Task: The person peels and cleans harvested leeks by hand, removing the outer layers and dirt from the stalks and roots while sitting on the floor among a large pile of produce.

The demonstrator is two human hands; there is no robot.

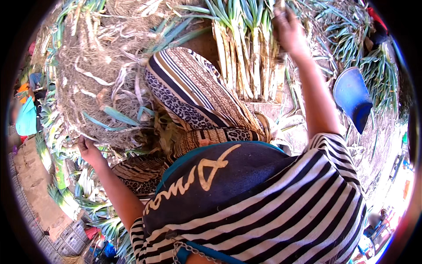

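Out to the left is my left hand, at the edge of a heap of dry roots and peeled leaves. A thin pale leaf strip touches its fingertips; whether they grip it is unclear. My right hand reaches forward, blurred, at the right side of a row of leeks. Their pale stems point towards me and their green leaves away. Something pale shows just beyond the right fingers, but the blur hides whether they hold it.
A blue plastic scoop-like piece lies right of my right forearm. More leeks are piled at the far right, others at the lower left. My bent leg sits between heap and row. A person in turquoise is at the left edge.
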